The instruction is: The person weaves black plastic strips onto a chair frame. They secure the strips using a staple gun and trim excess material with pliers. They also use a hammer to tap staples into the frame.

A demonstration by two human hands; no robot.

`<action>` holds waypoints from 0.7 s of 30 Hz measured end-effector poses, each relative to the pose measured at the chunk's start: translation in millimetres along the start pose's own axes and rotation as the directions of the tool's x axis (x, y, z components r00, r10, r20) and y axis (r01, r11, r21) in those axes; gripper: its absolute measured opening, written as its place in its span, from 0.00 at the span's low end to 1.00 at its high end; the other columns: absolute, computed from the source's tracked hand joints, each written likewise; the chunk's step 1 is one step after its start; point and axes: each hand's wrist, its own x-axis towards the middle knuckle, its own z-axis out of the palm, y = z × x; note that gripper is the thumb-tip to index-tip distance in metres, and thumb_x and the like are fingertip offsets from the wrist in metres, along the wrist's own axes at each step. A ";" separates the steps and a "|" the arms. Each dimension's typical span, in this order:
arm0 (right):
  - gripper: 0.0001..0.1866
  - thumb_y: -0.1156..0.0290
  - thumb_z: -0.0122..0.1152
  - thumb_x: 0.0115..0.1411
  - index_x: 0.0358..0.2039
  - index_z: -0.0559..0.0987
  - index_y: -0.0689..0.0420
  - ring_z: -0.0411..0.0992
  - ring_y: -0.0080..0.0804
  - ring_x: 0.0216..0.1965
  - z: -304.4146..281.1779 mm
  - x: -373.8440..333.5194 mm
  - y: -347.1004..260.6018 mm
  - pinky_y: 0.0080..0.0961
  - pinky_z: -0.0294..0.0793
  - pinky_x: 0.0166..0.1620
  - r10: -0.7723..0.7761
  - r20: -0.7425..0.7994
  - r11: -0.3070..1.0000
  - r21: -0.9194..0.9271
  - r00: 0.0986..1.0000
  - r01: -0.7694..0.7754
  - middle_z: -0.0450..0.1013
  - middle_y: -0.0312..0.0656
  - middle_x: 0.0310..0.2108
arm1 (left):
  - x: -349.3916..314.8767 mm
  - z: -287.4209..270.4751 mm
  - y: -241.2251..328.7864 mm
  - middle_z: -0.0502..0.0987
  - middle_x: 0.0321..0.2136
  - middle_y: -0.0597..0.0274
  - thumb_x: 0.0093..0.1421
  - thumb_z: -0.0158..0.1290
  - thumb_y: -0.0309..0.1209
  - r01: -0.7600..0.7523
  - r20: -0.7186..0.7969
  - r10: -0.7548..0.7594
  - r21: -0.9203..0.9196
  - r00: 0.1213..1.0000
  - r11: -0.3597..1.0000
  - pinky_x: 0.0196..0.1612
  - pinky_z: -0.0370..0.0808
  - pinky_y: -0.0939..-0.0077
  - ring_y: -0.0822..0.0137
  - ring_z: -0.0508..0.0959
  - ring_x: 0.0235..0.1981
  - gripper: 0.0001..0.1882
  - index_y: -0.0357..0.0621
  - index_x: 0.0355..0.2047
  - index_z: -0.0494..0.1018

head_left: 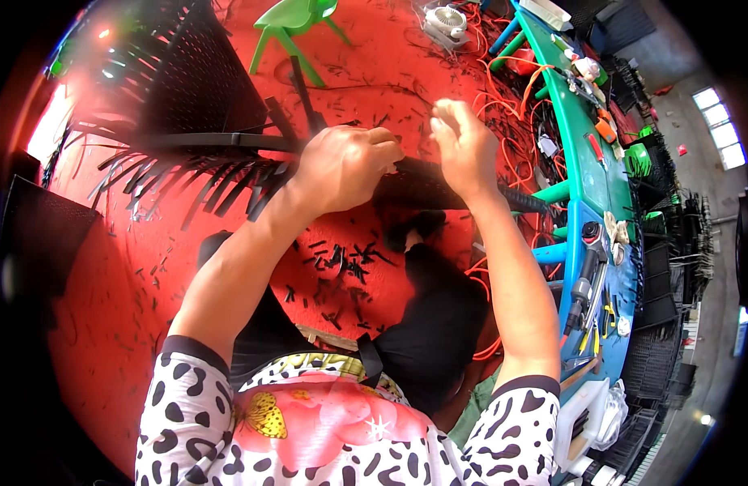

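Observation:
A black woven furniture piece (183, 85), apparently a chair frame, lies in front of me with many loose flat strips (228, 182) fanning from its edge. My left hand (349, 164) is closed at the near end of its dark frame; what its fingers grip is hidden. To the right, my right hand (464, 146) is raised over a black woven part (426, 182), its fingers slightly bent and a little blurred, with nothing visible in them. A dark bar (305, 97) rises just beyond my left hand.
Cut black strip ends (349, 261) litter the red floor (187, 267). A green plastic chair (286, 28) and a small white fan (447, 23) stand ahead. Orange hoses (511, 105) run beside a green-and-blue workbench (580, 174) at right, which carries a power tool (584, 283) and pliers.

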 end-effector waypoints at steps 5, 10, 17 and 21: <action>0.09 0.72 0.58 0.56 0.37 0.74 0.60 0.74 0.47 0.34 -34.1 -29.6 5.6 0.36 0.73 0.37 -0.259 -0.042 0.898 -0.378 0.965 0.225 0.74 0.49 0.33 | 3.7 -8.4 -5.0 0.76 0.29 0.60 0.48 0.56 0.27 0.021 0.025 -0.020 -0.026 0.999 0.999 0.31 0.75 0.64 0.55 0.78 0.30 0.08 0.43 0.31 0.75; 0.07 0.72 0.55 0.58 0.36 0.74 0.59 0.72 0.47 0.32 -45.7 -51.5 20.2 0.39 0.70 0.36 -0.333 0.024 0.790 -0.539 0.943 0.292 0.72 0.46 0.29 | -3.0 -0.5 -5.3 0.75 0.26 0.60 0.48 0.56 0.29 -0.019 0.001 0.019 -0.030 1.000 0.999 0.29 0.75 0.66 0.56 0.77 0.28 0.08 0.46 0.31 0.75; 0.06 0.74 0.51 0.56 0.33 0.75 0.58 0.72 0.49 0.32 -39.4 -40.8 16.6 0.40 0.71 0.35 -0.269 0.032 0.794 -0.559 0.963 0.240 0.73 0.47 0.30 | -4.9 3.8 -11.1 0.74 0.24 0.62 0.48 0.57 0.31 -0.021 -0.123 0.018 -0.022 0.992 1.000 0.27 0.74 0.66 0.58 0.77 0.25 0.07 0.48 0.30 0.75; 0.07 0.75 0.51 0.56 0.33 0.75 0.60 0.73 0.49 0.34 -46.0 -31.7 25.6 0.39 0.72 0.38 -0.187 0.033 0.839 -0.514 0.982 0.177 0.74 0.49 0.31 | 4.4 9.1 -13.5 0.72 0.22 0.62 0.49 0.56 0.33 -0.009 -0.145 0.013 0.026 0.989 1.000 0.27 0.73 0.65 0.59 0.77 0.26 0.05 0.49 0.25 0.73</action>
